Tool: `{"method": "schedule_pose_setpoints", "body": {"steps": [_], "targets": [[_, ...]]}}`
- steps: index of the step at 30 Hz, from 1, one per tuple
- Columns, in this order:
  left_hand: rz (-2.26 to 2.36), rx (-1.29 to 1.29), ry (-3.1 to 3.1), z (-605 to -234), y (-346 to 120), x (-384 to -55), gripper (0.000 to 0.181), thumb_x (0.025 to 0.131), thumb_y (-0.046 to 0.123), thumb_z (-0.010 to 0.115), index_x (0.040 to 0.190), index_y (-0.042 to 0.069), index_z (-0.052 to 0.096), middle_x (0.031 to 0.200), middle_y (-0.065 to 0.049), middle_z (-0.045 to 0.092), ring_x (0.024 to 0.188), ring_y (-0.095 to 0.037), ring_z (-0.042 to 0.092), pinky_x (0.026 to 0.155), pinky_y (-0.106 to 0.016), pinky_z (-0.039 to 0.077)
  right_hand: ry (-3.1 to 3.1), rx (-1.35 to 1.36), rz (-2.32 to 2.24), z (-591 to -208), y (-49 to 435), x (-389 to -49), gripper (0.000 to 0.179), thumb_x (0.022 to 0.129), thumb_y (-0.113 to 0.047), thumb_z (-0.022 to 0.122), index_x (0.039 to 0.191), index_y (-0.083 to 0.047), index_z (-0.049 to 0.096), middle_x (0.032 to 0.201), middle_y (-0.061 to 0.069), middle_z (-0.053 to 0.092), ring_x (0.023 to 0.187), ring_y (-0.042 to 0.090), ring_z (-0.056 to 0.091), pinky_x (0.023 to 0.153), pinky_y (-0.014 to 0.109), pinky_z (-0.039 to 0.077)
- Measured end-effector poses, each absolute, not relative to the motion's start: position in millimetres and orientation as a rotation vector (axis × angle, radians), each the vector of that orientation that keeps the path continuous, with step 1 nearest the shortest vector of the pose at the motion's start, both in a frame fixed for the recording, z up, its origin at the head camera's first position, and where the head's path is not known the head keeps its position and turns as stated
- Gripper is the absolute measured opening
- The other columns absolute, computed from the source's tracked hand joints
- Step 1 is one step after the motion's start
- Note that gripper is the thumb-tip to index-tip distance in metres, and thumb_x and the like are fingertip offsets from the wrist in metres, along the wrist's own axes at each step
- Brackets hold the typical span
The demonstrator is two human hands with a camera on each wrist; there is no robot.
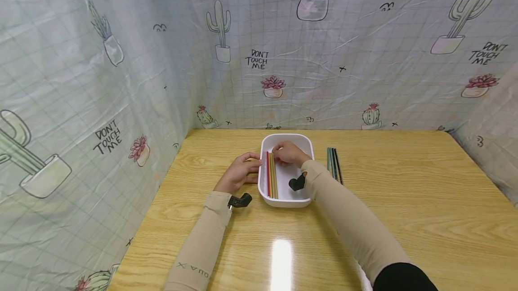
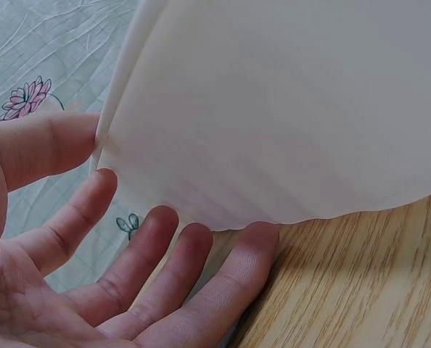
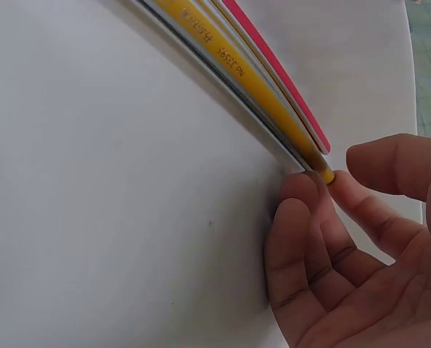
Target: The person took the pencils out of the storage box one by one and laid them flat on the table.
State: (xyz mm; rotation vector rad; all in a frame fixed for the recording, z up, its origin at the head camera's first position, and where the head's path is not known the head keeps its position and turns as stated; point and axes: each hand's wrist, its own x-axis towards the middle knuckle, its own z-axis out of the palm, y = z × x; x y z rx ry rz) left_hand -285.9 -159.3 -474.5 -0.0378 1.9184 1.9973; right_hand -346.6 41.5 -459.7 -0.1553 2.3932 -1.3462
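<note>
A white plastic box [image 1: 293, 190] with rounded corners sits on the table. Along its left inner side lie several slim colored pencils: a red pencil [image 3: 273, 69] at the outer side and a yellow pencil [image 3: 255, 87] with printed lettering. My left hand [image 1: 238, 174] rests against the box's left outer wall, fingertips touching it and thumb at the rim. Inside the box, my right hand [image 1: 289, 153] has its fingertips at the far end of the yellow pencil. Its thumb stands apart from the pencil in the right wrist view.
Right of the box, several dark and green-blue pencils [image 1: 333, 164] lie on the wooden table [image 1: 404, 183], partly behind the right forearm. A cloth with cactus prints [image 1: 344, 57] hangs behind the table and along its sides.
</note>
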Motion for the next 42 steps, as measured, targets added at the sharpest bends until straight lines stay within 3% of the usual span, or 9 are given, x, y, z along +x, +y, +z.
{"method": "schedule_pose_setpoints", "body": {"steps": [6, 10, 20, 37, 42], "targets": [[1.992, -0.035, 1.914, -473.9, -159.6, -285.4, 0.034, 0.104, 0.017, 0.061, 0.133, 0.002, 0.053, 0.132, -0.022, 0.063, 0.107, -0.025, 0.069, 0.08, -0.041, 0.064, 2.343, -0.151, -1.414, -459.5, 42.9, -346.8, 0.02, 0.094, -0.007, 0.062, 0.112, 0.001, 0.061, 0.077, 0.004, 0.062, 0.067, 0.012, 0.06, 0.059, 0.024, 0.054], [1.988, -0.023, 1.916, -473.0, -159.4, -284.8, 0.035, 0.104, 0.016, 0.061, 0.134, 0.002, 0.053, 0.134, -0.024, 0.062, 0.112, -0.028, 0.068, 0.083, -0.044, 0.063, 2.285, -0.156, -1.463, -456.9, 43.8, -345.9, 0.026, 0.094, -0.004, 0.062, 0.118, 0.004, 0.057, 0.078, 0.006, 0.066, 0.067, 0.014, 0.064, 0.062, 0.026, 0.058], [2.006, -0.025, 1.899, -473.7, -159.6, -285.0, 0.032, 0.104, 0.016, 0.061, 0.133, 0.003, 0.054, 0.131, -0.02, 0.063, 0.106, -0.024, 0.069, 0.08, -0.042, 0.064, 2.209, -0.091, -1.511, -452.1, 44.8, -343.8, 0.035, 0.091, 0.002, 0.061, 0.125, 0.0, 0.053, 0.076, 0.01, 0.064, 0.058, 0.015, 0.062, 0.053, 0.025, 0.056], [2.013, -0.023, 1.891, -475.6, -159.2, -285.5, 0.028, 0.104, 0.016, 0.061, 0.128, 0.004, 0.054, 0.128, -0.02, 0.064, 0.1, -0.022, 0.07, 0.08, -0.042, 0.064, 2.201, 0.064, -1.608, -448.2, 48.6, -342.1, 0.035, 0.093, 0.003, 0.061, 0.126, -0.003, 0.054, 0.094, 0.014, 0.064, 0.074, 0.02, 0.065, 0.061, 0.029, 0.061], [2.02, -0.035, 1.895, -475.6, -158.7, -285.4, 0.024, 0.103, 0.015, 0.062, 0.124, 0.006, 0.056, 0.121, -0.016, 0.067, 0.098, -0.02, 0.071, 0.079, -0.042, 0.064, 2.215, 0.094, -1.656, -446.8, 54.1, -342.4, 0.032, 0.095, 0.001, 0.061, 0.126, -0.004, 0.055, 0.098, 0.015, 0.063, 0.078, 0.019, 0.065, 0.062, 0.028, 0.06]]}}
